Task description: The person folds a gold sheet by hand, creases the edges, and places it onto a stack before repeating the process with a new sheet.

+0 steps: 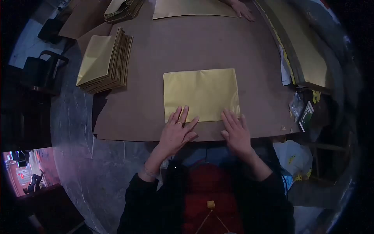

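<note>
A folded sheet of gold paper (pixel 200 93) lies flat on the brown cardboard table cover (pixel 183 45), close to the front edge. My left hand (pixel 175 130), with a ring and a bracelet, rests its outstretched fingertips on the paper's lower left corner. At the lower right corner my right hand (pixel 237 132) lies with its fingers extended on the paper's edge. Both palms reach past the near edge of the sheet. Neither hand grips anything.
At the left stands a stack of folded gold paper (pixel 103 62), with another stack (pixel 122 8) behind it. A co-worker's hand (pixel 242 9) rests beside a larger gold sheet (pixel 191 8) at the far side. A thick gold paper pile (pixel 300 50) lines the right edge, near a phone-like object (pixel 306 116).
</note>
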### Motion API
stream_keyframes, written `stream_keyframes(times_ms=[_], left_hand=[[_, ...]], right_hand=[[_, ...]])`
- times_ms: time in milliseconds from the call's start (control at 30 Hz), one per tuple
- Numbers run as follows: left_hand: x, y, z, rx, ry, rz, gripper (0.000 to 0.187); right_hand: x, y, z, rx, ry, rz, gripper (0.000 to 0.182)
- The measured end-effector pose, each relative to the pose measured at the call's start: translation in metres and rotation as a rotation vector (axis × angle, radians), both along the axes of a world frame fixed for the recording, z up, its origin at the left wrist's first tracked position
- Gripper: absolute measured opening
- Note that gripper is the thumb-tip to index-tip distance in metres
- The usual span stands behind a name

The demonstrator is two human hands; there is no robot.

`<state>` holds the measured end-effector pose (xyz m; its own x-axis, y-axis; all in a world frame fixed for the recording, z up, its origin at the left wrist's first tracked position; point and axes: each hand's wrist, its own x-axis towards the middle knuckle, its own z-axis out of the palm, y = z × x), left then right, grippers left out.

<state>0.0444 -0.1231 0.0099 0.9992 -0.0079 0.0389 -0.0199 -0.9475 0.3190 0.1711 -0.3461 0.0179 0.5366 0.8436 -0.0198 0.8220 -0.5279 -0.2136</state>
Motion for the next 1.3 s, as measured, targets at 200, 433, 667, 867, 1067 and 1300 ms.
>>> stream_keyframes(times_ms=[200, 433, 667, 867, 1067, 1300], left_hand=[[-0.018, 0.014, 0.014, -0.003, 0.088, 0.067, 0.055], [-0.021, 0.013, 0.012, 0.018, 0.093, 0.124, 0.057], [-0.022, 0.015, 0.010, -0.009, 0.043, 0.138, 0.056], [-0.020, 0.010, 0.007, 0.059, 0.011, 0.172, 0.053], [-0.010, -0.006, -0.012, 0.086, -0.127, 0.215, 0.052], [-0.009, -0.002, -0.003, 0.143, -0.025, 0.141, 0.055]], right_hand=[[0.013, -0.028, -0.003, -0.071, -0.069, -0.084, 0.051], [0.036, -0.020, -0.005, -0.031, -0.167, -0.032, 0.048], [0.104, 0.039, -0.021, 0.057, -0.328, -0.103, 0.047], [0.128, 0.060, -0.021, -0.036, -0.366, -0.155, 0.052], [0.059, 0.059, -0.011, 0.095, -0.382, -0.234, 0.055], [0.026, 0.048, -0.020, 0.125, -0.152, -0.029, 0.055]])
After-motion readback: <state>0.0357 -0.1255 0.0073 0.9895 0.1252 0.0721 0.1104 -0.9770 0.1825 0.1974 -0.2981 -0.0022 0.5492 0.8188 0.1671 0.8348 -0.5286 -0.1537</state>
